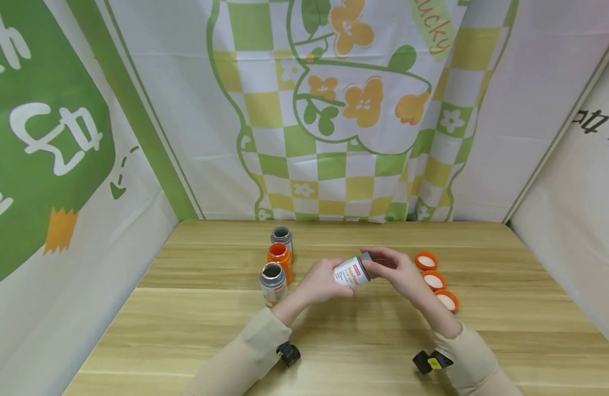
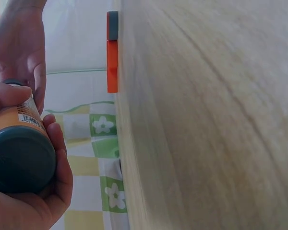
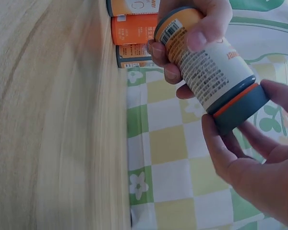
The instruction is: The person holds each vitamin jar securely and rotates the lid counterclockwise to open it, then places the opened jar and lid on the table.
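Observation:
My left hand (image 1: 318, 283) grips a supplement bottle (image 1: 349, 273) with a white and orange label and a dark grey base, tilted above the table. The fingers and thumb of my right hand (image 1: 400, 275) pinch its dark grey cap (image 3: 243, 109). An orange band shows between cap and bottle in the right wrist view; whether the cap is loose I cannot tell. Left of my left hand stand three uncapped bottles in a row: a grey one (image 1: 282, 235) at the back, an orange one (image 1: 281, 256), and a grey one with a white label (image 1: 273, 281) in front.
Right of my right hand, three caps with orange rims and white insides lie in a row: a back cap (image 1: 426, 260), a middle cap (image 1: 435, 281) and a front cap (image 1: 447, 300). The wooden table (image 1: 344, 352) is bordered by a patterned curtain (image 1: 329, 181) behind and cloth walls at the sides.

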Demonstrator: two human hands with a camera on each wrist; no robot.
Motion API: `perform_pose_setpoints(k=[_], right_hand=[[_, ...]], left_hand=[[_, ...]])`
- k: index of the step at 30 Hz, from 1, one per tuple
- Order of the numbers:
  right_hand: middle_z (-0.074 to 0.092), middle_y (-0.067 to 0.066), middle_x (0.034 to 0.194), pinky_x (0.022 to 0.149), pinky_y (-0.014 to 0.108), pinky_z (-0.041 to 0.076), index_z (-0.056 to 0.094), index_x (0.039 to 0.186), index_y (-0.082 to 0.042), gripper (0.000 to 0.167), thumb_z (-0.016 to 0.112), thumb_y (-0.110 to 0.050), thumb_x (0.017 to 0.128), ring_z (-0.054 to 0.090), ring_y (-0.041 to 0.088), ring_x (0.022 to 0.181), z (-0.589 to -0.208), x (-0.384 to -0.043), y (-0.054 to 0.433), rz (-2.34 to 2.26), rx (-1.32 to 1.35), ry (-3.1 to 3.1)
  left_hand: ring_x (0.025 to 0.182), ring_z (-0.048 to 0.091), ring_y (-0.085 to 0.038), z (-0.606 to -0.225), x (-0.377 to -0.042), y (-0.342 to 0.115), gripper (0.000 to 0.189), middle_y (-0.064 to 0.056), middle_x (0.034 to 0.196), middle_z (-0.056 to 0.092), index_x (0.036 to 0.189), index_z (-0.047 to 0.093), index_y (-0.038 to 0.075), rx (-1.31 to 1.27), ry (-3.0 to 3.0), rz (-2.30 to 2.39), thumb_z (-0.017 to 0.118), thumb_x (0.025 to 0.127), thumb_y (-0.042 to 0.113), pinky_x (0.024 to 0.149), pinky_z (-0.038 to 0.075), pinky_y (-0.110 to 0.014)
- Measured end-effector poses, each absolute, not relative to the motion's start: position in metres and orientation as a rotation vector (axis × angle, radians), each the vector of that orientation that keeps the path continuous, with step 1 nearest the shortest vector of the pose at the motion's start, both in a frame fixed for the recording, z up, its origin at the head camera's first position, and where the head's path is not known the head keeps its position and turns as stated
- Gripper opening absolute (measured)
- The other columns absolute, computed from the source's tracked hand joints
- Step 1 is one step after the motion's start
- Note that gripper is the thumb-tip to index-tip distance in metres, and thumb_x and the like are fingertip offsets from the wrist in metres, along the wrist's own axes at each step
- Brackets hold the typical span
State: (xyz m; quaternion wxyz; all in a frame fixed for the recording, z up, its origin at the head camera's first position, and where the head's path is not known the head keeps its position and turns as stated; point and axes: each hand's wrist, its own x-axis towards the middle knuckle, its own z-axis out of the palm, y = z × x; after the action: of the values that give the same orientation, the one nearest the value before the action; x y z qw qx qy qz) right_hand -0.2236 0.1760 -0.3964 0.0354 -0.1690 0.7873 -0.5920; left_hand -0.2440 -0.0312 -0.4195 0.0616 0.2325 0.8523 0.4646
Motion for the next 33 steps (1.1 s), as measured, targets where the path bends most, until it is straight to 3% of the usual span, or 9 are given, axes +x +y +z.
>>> perform_pose_setpoints(k=[6,10,17,23,28,33], right_hand=[[0.054,0.022,0.13,0.08,0.029,0.053,0.055,0.129,-0.004,0.042,0.063,-0.017,0.09,0.059,0.016,0.104,-0.399,-0.225,0.179,-1.849,-0.652,2.357],[0.052,0.026,0.131,0.08,0.028,0.053,0.054,0.128,0.001,0.043,0.063,-0.012,0.089,0.058,0.012,0.108,-0.402,-0.227,0.181,-1.849,-0.744,2.348],[0.06,0.008,0.127,0.083,0.027,0.052,0.054,0.125,0.002,0.041,0.065,-0.005,0.086,0.055,0.01,0.115,-0.405,-0.23,0.183,-1.89,-0.866,2.248],[0.051,0.025,0.127,0.092,0.028,0.049,0.051,0.122,0.01,0.041,0.063,0.006,0.083,0.054,0.014,0.116,-0.409,-0.233,0.187,-1.952,-1.042,2.094],[0.051,0.02,0.126,0.093,0.027,0.048,0.051,0.119,0.01,0.04,0.061,0.012,0.08,0.052,0.015,0.117,-0.41,-0.234,0.188,-1.95,-1.139,2.06],[0.044,0.032,0.126,0.097,0.025,0.045,0.053,0.116,0.008,0.039,0.061,0.013,0.079,0.05,0.015,0.123,-0.41,-0.233,0.187,-1.935,-1.14,2.076]], left_hand=[[0.055,0.052,-0.01,-0.421,-0.243,-0.032,0.032,0.001,0.069,0.059,0.09,0.064,0.008,0.672,2.488,1.458,0.078,0.062,0.008,0.045,0.046,-0.025],[0.056,0.052,-0.01,-0.422,-0.244,-0.033,0.032,0.001,0.069,0.059,0.091,0.064,0.007,0.683,2.459,1.465,0.078,0.062,0.008,0.046,0.045,-0.025],[0.059,0.053,-0.009,-0.422,-0.245,-0.036,0.033,0.0,0.071,0.061,0.093,0.065,0.005,0.679,2.395,1.481,0.078,0.062,0.008,0.05,0.045,-0.023],[0.062,0.055,-0.009,-0.418,-0.243,-0.037,0.036,0.0,0.075,0.063,0.095,0.065,0.005,0.652,2.332,1.476,0.079,0.063,0.011,0.055,0.045,-0.022],[0.063,0.055,-0.01,-0.417,-0.242,-0.036,0.036,-0.001,0.076,0.063,0.096,0.065,0.004,0.629,2.292,1.492,0.078,0.063,0.009,0.056,0.046,-0.023],[0.063,0.055,-0.011,-0.416,-0.239,-0.036,0.036,-0.002,0.076,0.063,0.096,0.064,0.003,0.603,2.28,1.499,0.077,0.063,0.008,0.056,0.046,-0.023]])
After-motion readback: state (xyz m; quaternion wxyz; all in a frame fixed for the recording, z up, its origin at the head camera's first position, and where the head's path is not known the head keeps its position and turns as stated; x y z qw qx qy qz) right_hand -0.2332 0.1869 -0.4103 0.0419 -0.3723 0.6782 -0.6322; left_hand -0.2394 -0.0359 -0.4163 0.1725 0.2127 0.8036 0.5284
